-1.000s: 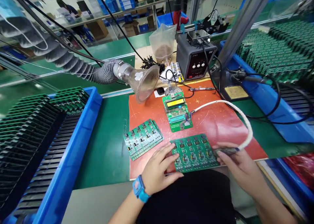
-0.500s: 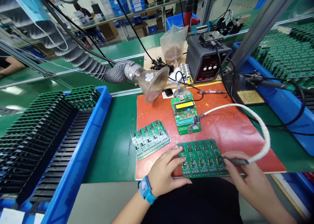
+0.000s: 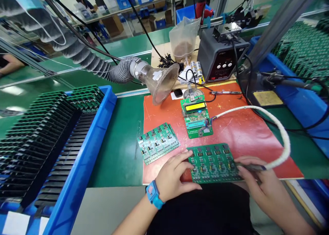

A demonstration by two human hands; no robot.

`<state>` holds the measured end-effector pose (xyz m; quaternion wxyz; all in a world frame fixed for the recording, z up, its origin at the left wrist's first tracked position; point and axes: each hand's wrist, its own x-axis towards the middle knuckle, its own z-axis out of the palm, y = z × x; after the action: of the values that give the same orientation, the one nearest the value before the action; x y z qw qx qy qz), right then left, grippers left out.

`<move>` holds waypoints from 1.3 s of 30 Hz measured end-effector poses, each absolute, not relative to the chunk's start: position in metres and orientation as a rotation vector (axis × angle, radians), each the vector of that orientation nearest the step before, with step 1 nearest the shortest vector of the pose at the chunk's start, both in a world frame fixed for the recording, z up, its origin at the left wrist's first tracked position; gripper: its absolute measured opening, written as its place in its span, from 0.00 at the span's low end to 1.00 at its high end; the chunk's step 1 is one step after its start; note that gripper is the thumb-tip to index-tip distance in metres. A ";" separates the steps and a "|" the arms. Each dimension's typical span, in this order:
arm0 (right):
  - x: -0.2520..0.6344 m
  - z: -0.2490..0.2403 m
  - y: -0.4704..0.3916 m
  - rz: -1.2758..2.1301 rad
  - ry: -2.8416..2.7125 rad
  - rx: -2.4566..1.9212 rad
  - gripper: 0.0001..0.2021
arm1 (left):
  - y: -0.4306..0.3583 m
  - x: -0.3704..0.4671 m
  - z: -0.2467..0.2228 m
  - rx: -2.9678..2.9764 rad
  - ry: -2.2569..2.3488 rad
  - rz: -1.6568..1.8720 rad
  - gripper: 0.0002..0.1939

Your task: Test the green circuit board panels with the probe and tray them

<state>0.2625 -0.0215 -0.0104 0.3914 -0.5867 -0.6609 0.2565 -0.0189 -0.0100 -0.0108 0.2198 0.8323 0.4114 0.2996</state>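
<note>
A green circuit board panel with several small digit displays lies on the red mat in front of me. My left hand, with a blue watch on its wrist, rests its spread fingertips on the panel's left edge. At the right edge, my right hand grips a dark probe with its tip against the board. A white sleeved cable loops from the probe to a programmer board, which has a lit yellow screen. Left of it lies a small stack of similar panels.
A blue bin with racked boards stands at left; another blue bin with boards is at right. A fume extractor nozzle hangs over the red mat. Behind are a soldering station and a plastic bag.
The camera view has shifted slightly. Both hands keep their places at the panel's edges, and the probe stays in my right hand.
</note>
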 end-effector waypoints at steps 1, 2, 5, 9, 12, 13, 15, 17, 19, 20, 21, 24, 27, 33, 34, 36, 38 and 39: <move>0.262 -0.011 -0.022 0.655 -1.676 -1.483 0.06 | -0.010 -0.019 -0.011 2.302 1.139 0.830 0.28; 0.262 -0.011 -0.022 0.659 -1.671 -1.480 0.05 | -0.010 -0.019 -0.011 2.301 1.139 0.830 0.28; 0.262 -0.012 -0.022 0.664 -1.657 -1.496 0.05 | -0.010 -0.019 -0.011 2.305 1.133 0.839 0.28; 0.262 -0.013 -0.023 0.661 -1.666 -1.499 0.05 | -0.010 -0.018 -0.012 2.313 1.127 0.848 0.28; 0.263 -0.014 -0.022 0.678 -1.654 -1.487 0.04 | -0.011 -0.018 -0.012 2.306 1.140 0.863 0.29; 0.263 -0.014 -0.023 0.685 -1.650 -1.486 0.04 | -0.011 -0.018 -0.011 2.309 1.142 0.868 0.30; 0.263 -0.014 -0.023 0.696 -1.644 -1.488 0.04 | -0.012 -0.018 -0.010 2.333 1.145 0.855 0.32; 0.262 -0.014 -0.023 0.703 -1.639 -1.488 0.04 | -0.012 -0.018 -0.008 2.384 1.143 0.802 0.33; 0.262 -0.014 -0.023 0.704 -1.636 -1.485 0.04 | -0.012 -0.018 -0.007 2.444 1.142 0.731 0.33; 0.261 -0.014 -0.023 0.702 -1.634 -1.483 0.04 | -0.012 -0.018 -0.006 2.473 1.140 0.693 0.33; 0.261 -0.014 -0.023 0.698 -1.634 -1.484 0.04 | -0.011 -0.017 -0.005 2.500 1.137 0.656 0.32; 0.261 -0.013 -0.022 0.676 -1.645 -1.491 0.04 | -0.010 -0.016 -0.004 2.538 1.128 0.585 0.29; 0.261 -0.013 -0.022 0.670 -1.650 -1.494 0.04 | -0.009 -0.016 -0.004 2.536 1.124 0.596 0.26; 0.262 -0.013 -0.022 0.709 -1.625 -1.507 0.04 | -0.010 -0.016 -0.006 2.522 1.131 0.658 0.26; 0.262 -0.014 -0.022 0.713 -1.625 -1.510 0.04 | -0.010 -0.017 -0.007 2.520 1.130 0.666 0.26; 0.262 -0.014 -0.023 0.723 -1.619 -1.519 0.04 | -0.010 -0.017 -0.008 2.518 1.130 0.677 0.27; 0.262 -0.014 -0.023 0.739 -1.612 -1.524 0.05 | -0.011 -0.017 -0.010 2.517 1.133 0.687 0.27; 0.262 -0.014 -0.023 0.746 -1.608 -1.525 0.05 | -0.011 -0.017 -0.010 2.512 1.136 0.693 0.28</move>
<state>0.2621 -0.0228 -0.0144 0.3909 -0.6001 -0.6331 0.2937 -0.0172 -0.0106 -0.0100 0.1488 0.8739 0.3951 0.2410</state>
